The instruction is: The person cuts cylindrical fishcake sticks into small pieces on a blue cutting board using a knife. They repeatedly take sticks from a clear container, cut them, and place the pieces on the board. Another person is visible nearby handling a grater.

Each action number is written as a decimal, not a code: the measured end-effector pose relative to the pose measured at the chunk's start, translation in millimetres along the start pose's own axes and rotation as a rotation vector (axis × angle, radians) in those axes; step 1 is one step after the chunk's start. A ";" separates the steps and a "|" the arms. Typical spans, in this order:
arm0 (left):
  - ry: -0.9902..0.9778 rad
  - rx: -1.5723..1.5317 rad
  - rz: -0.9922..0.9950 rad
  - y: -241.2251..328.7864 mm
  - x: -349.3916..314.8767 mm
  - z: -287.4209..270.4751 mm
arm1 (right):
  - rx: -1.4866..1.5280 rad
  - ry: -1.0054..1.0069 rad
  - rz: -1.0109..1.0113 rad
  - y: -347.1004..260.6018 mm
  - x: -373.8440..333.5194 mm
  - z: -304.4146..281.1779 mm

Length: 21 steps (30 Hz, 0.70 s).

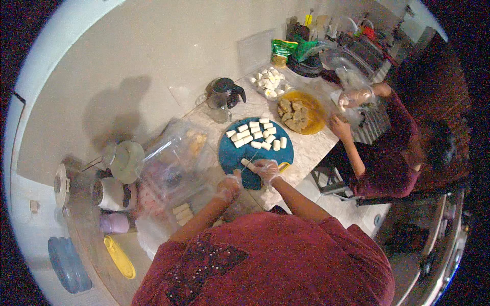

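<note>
A round blue cutting board (227, 153) lies on the counter in front of me, with several short white cylindrical food pieces (244, 138) spread over its far half. At its near edge, my right hand (267, 170), in a clear plastic glove, is closed on a white food stick (248, 164). My left hand (229, 186), gloved too, is closed just left of it. A thin knife blade (251, 158) slants across the stick and seems to run from my left hand; the handle is hidden in the fingers.
Beyond the board stand a glass jug (219, 107), a container of white chunks (269, 81) and an orange dish (315, 118) of brownish pieces. A co-worker's gloved hand (353, 98) works at the right. Clear plastic packaging (171, 158) and pale sticks (181, 213) lie left.
</note>
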<state>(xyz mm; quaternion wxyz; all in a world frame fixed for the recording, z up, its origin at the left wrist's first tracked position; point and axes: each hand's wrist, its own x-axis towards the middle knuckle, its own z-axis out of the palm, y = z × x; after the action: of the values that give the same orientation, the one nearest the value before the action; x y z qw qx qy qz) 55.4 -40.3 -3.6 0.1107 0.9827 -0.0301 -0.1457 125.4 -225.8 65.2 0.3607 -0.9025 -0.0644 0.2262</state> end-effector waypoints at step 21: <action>-0.192 -0.218 -0.148 4.2 -12.0 -3.7 | -0.023 -0.099 0.014 4.0 2.5 -5.8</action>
<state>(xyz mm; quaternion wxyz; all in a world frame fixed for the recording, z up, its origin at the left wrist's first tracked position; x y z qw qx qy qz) 45.0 -42.6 4.2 0.2022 0.9460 0.0477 -0.2490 130.1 -231.6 65.3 0.3449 -0.8947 -0.0785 0.2726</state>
